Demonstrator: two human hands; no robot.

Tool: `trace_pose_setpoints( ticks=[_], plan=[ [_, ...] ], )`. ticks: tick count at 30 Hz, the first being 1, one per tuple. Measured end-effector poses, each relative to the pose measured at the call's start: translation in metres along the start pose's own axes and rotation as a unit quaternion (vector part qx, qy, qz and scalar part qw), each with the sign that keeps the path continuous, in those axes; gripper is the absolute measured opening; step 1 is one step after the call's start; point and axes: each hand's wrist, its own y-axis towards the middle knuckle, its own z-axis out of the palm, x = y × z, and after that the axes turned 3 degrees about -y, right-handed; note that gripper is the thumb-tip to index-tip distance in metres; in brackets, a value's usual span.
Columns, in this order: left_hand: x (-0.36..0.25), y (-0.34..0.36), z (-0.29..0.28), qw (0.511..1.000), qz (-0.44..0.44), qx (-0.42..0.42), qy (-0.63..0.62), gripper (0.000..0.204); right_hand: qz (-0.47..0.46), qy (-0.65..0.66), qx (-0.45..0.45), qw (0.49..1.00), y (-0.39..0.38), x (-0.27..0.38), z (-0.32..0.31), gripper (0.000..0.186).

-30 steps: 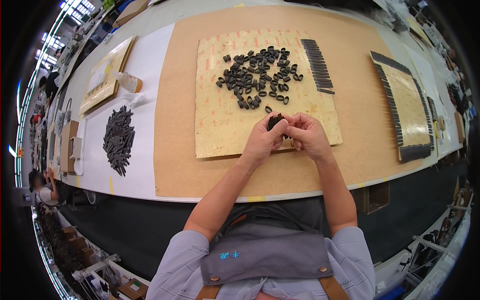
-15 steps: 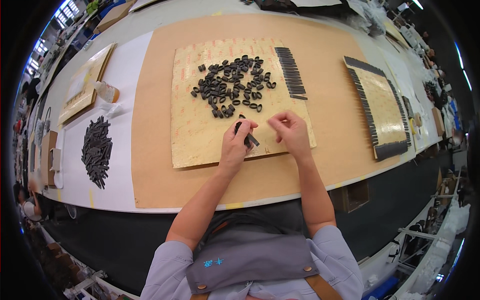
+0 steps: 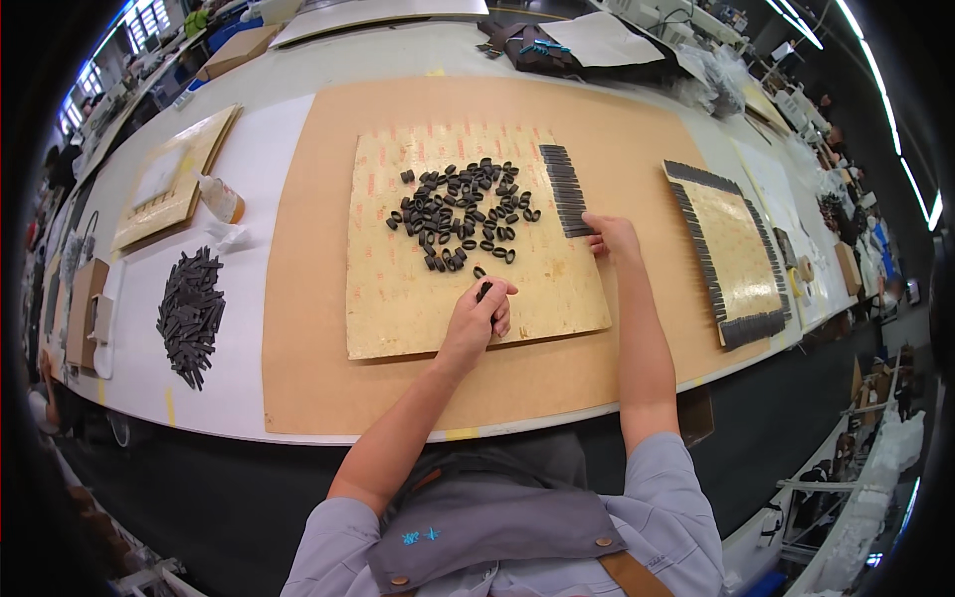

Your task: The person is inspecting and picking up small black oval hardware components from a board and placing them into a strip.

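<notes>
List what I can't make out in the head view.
Head view:
Count of small black pieces in the left hand: its fingers hide them.
Whether the right hand grips a flat black strip: its fingers cover the contact.
Lower part of the dark grey strip pile: covered by its top layer.
Flat white panel: cut off by top edge.

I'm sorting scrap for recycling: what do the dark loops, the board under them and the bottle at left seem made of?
Dark loops: perhaps leather or a synthetic, matt black; thin strips holding their curve. Board: perhaps coated wood or composite, slightly glossy; its yellowish face catches light. Bottle: likely smooth, translucent plastic; amber contents seem to show through.
</notes>
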Motion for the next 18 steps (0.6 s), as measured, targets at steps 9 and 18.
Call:
trace_pose_setpoints(
  ticks=[9,18],
  plan=[
    [-0.001,0.003,0.001,1.0,-0.004,-0.002,0.002,0.027,-0.015,0.163,-0.017,0.986,-0.008,-0.014,-0.003,0.013],
    [-0.001,-0.006,-0.003,0.972,-0.078,0.03,-0.22,0.031,-0.542,-0.126,0.035,0.83,-0.192,0.011,0.08,0.015]
  ],
)
